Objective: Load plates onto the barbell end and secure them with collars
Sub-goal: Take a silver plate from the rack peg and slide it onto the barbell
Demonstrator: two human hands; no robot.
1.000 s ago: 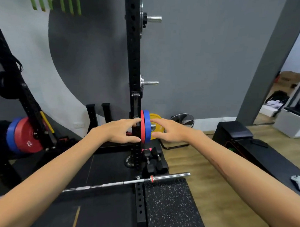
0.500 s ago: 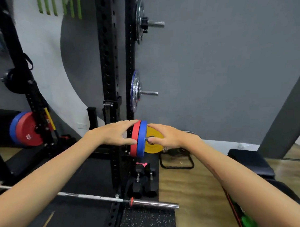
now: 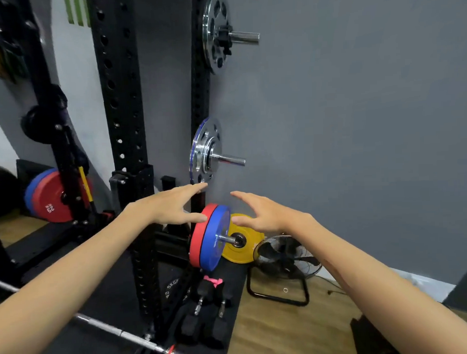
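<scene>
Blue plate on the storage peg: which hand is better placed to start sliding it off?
Probably the right hand: it hovers open on the peg's free-end side, beside the blue plate. The left hand touches the red plate behind it.

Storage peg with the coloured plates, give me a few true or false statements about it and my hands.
1. The red plate sits beside the blue plate on the same peg. True.
2. The right hand grips the yellow plate. False: its fingers are spread, holding nothing.
3. The left hand has straight fingers, with the thumb at the red plate's rim. True.
4. The barbell carries the blue plate. False: its end is bare apart from a red ring.
5. A fan stands on the floor. True.
</scene>
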